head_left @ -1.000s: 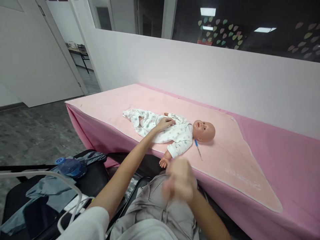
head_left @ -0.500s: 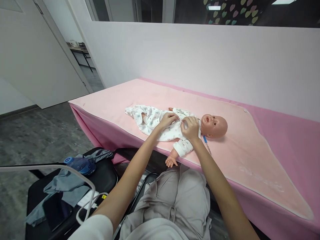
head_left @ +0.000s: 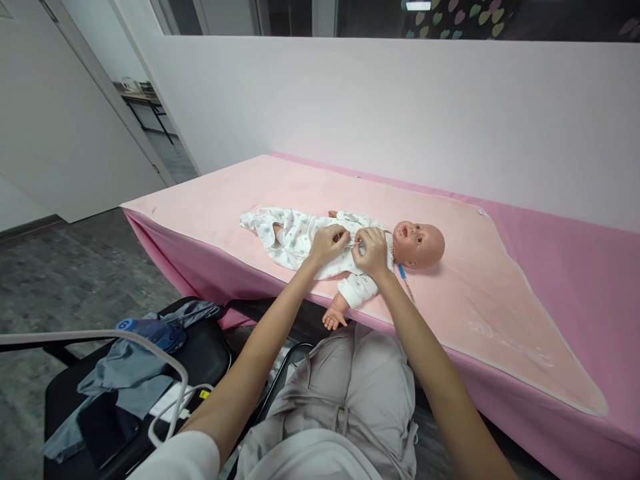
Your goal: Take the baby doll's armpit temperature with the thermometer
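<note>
A baby doll (head_left: pixel 417 244) in a white patterned romper (head_left: pixel 295 235) lies on its back on a pink towel (head_left: pixel 500 287), head to the right. My left hand (head_left: pixel 327 244) and my right hand (head_left: pixel 371 249) meet over the doll's chest. Each hand has its fingers curled and pinched on the romper's front. Beside the doll's neck lies a thin blue-tipped thermometer (head_left: pixel 404 279). The doll's bare near arm (head_left: pixel 334 313) hangs over the table edge.
The table (head_left: pixel 595 267) with its pink cloth stands against a white wall. At lower left a black chair (head_left: pixel 210 353) carries grey clothing, a blue bottle (head_left: pixel 153 330), a phone and a white cable. An open doorway is at far left. My lap is against the table.
My right hand rose from my lap to the doll's chest and has closed in on my left hand. Both now pinch the romper.
</note>
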Demonstrator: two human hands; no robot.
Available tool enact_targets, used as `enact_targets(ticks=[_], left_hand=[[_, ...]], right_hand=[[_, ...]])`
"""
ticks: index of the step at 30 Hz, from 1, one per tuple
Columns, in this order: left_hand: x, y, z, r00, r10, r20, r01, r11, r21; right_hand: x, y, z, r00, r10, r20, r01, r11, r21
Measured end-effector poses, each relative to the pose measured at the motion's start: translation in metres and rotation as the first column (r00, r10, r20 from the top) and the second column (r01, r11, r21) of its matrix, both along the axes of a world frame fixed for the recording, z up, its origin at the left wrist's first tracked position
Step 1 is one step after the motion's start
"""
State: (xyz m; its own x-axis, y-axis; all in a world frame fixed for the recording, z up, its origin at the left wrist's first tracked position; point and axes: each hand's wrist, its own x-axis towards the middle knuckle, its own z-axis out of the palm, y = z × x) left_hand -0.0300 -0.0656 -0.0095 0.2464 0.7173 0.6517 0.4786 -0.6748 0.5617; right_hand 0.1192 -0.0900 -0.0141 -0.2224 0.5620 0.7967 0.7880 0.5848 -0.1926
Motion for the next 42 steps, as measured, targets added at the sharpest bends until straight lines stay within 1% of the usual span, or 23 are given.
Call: enact_targets(ticks=[3, 7, 11, 14, 18, 26, 33, 42], left_hand=[[-0.001, -0.0058, -0.0036, 0.997, 0.057, -0.054, -0.049, 0.989, 0.14], [-0.0009, -0.007, -0.0084, 0.983, 0.068, -0.173, -0.016, 0.959, 0.283], [0.0018, -0.0068, -0.0072, 0.953, 0.113, -0.281, -0.014, 0.942, 0.335], [0.0038, -0.0076, -0.0057, 0.94, 0.142, -0.31, -0.023, 0.933, 0.358], [0.0053, -0.007, -0.0065, 0.942, 0.161, -0.296, -0.05, 0.935, 0.35], [0.0046, -0.0038, -0.0074, 0.959, 0.098, -0.265, -0.018, 0.957, 0.288], [0.005, -0.0049, -0.0058, 0.961, 0.113, -0.251, -0.034, 0.954, 0.298], [0.0053, -0.0024, -0.0074, 0.97, 0.108, -0.219, -0.045, 0.961, 0.274]], right_hand=[[-0.0012, 0.0013, -0.0003, 1.0, -0.03, 0.0, 0.03, 1.0, -0.002], [-0.0016, 0.0031, -0.0015, 0.999, -0.046, 0.001, 0.046, 0.999, 0.001], [-0.0011, 0.0032, -0.0023, 0.999, -0.044, -0.017, 0.044, 0.999, 0.0], [-0.0012, 0.0031, -0.0023, 0.998, -0.046, -0.038, 0.045, 0.999, -0.01], [-0.0013, 0.0037, -0.0019, 0.998, -0.047, -0.046, 0.047, 0.999, -0.017], [-0.001, 0.0052, -0.0027, 0.996, -0.048, -0.071, 0.046, 0.999, -0.029], [-0.0006, 0.0057, -0.0036, 0.996, -0.039, -0.082, 0.036, 0.999, -0.037], [-0.0007, 0.0043, -0.0015, 0.998, -0.033, -0.048, 0.031, 0.999, -0.041]])
